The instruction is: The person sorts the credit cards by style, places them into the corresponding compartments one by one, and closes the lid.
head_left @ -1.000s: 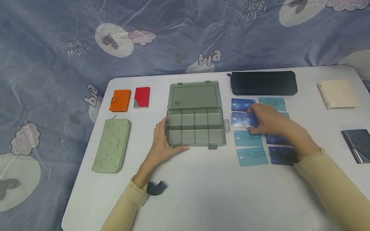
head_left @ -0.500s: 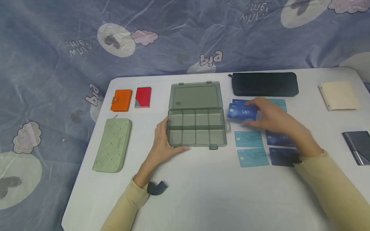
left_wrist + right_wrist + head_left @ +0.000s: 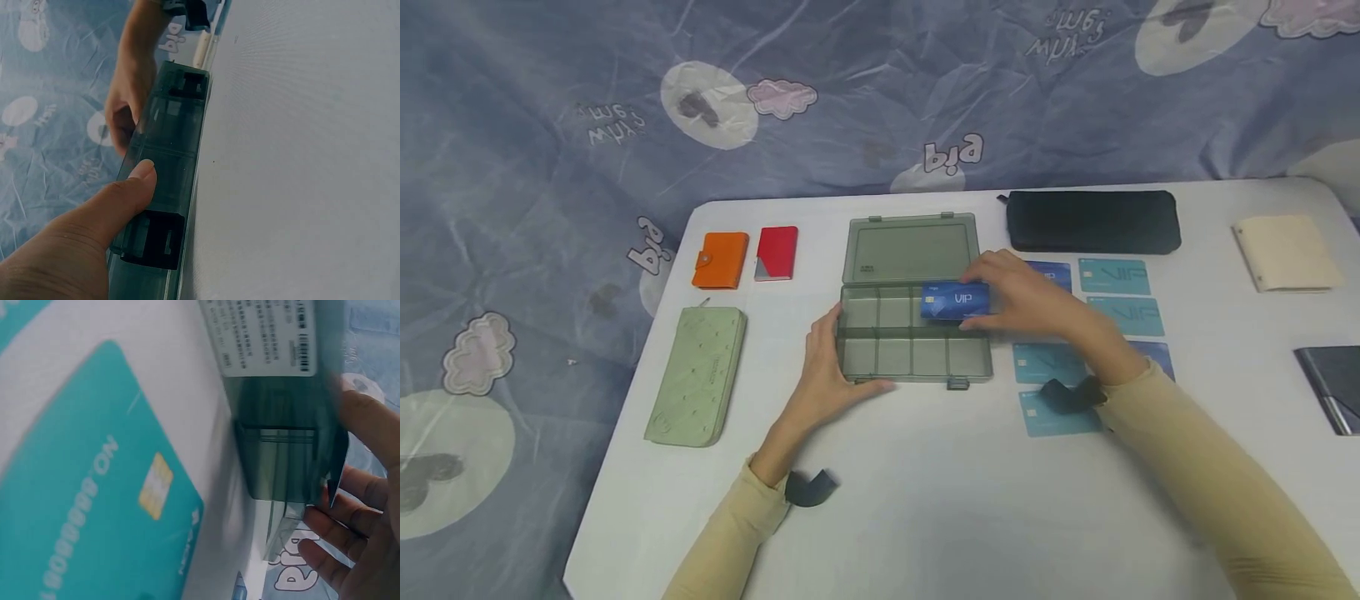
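My right hand [image 3: 1026, 296] pinches a dark blue VIP card [image 3: 951, 301] by its right end, thumb below and fingers above. In the head view the card overlaps the back right compartments of a green see-through compartment box [image 3: 892, 357]. The box lies with its lid [image 3: 913, 250] folded back. My left hand [image 3: 820, 379] grips the box's left front corner. In the left wrist view its thumb [image 3: 134, 187] presses the front wall beside a dark latch [image 3: 165, 240]. Right of the box lie one blue card [image 3: 1054, 273], partly behind my right hand, and several teal cards [image 3: 1114, 275].
A black pouch [image 3: 1093, 222] lies at the back right. Farther right are a cream notebook [image 3: 1288, 252] and a dark card holder [image 3: 1330, 383]. On the left sit a green wallet [image 3: 696, 375], an orange card holder [image 3: 721, 260] and a red one [image 3: 777, 252].
My right hand has lifted the front one of the two left blue cards off the table and carried it left over the box. My left hand has stayed on the box.
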Demonstrator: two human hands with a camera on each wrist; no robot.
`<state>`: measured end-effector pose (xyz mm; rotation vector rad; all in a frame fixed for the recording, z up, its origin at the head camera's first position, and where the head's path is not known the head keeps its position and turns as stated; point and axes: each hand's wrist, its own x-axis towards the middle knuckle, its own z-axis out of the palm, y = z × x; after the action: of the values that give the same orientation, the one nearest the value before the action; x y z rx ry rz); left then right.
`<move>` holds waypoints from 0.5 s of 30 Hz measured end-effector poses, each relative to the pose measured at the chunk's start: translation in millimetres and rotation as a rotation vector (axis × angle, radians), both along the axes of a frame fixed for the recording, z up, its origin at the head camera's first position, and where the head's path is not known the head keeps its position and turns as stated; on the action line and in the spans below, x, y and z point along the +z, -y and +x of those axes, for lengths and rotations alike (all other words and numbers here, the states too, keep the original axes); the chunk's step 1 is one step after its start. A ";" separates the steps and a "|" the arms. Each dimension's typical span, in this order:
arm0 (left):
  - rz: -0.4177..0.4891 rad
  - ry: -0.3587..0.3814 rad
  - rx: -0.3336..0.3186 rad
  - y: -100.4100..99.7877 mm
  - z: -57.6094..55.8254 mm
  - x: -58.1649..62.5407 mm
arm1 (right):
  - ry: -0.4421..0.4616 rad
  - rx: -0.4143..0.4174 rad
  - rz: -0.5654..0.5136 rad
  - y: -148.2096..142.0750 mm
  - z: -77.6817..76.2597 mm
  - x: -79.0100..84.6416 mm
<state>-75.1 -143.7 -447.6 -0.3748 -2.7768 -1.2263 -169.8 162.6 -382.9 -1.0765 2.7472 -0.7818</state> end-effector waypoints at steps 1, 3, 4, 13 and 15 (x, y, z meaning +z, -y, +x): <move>0.000 -0.002 -0.002 -0.5 -0.2 0.0 | -0.005 0.003 0.001 0.4 -1.0 -1.5; -0.003 -0.005 -0.004 -1.1 -0.7 -0.1 | -0.015 0.008 0.005 0.2 -2.3 -4.2; -0.003 -0.006 -0.005 -1.4 -0.9 -0.1 | -0.019 0.010 0.006 -0.2 -2.4 -5.2; -0.001 -0.009 -0.006 -0.8 -1.0 -1.0 | -0.083 0.025 0.001 -4.6 5.2 -9.1; 0.001 -0.003 -0.002 -0.3 -0.5 -0.9 | -0.080 0.019 0.003 -6.0 7.1 -10.3</move>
<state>-75.6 -143.4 -448.6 -0.3798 -2.7735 -1.2265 -162.7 168.6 -393.2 -1.1570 2.7980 -0.7483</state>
